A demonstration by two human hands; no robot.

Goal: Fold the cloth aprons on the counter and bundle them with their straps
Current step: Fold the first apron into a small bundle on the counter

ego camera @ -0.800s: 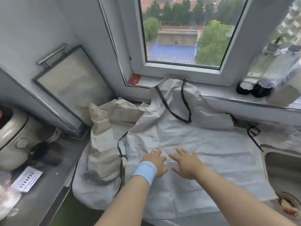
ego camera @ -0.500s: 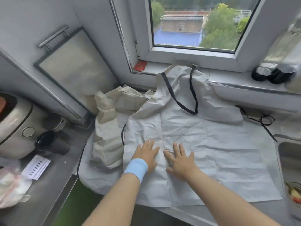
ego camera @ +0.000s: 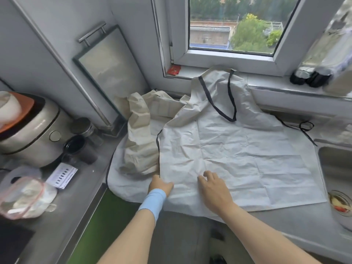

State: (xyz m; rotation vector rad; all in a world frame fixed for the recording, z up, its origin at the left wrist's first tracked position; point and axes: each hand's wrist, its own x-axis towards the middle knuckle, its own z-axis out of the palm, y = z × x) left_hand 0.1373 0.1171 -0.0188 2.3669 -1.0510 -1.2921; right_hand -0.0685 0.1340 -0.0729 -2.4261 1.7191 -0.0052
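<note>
A pale grey apron (ego camera: 238, 155) lies spread flat on the steel counter, its bib toward the window and its black neck strap (ego camera: 219, 109) looped on top. A black waist tie (ego camera: 304, 126) trails off its right side. My left hand (ego camera: 159, 184), with a blue wristband, holds the apron's left edge near the bottom, fingers tucked out of sight under the cloth. My right hand (ego camera: 214, 188) rests on the lower middle of the apron with its fingers slightly bent. A crumpled beige apron (ego camera: 141, 141) is heaped to the left, over another pale apron (ego camera: 122, 181) with black trim.
A sink (ego camera: 335, 161) with a scrap-filled strainer (ego camera: 341, 204) lies at the right. A rice cooker (ego camera: 28, 134), a black cup (ego camera: 76, 147), a card and a plastic bag (ego camera: 24, 197) crowd the left counter. A framed tray (ego camera: 106, 73) leans on the wall. Dark bottles (ego camera: 312, 79) stand on the sill.
Both hands have drawn back toward the apron's lower edge. My left hand slid left to the apron's side edge and its fingers went under the cloth. The view dropped lower.
</note>
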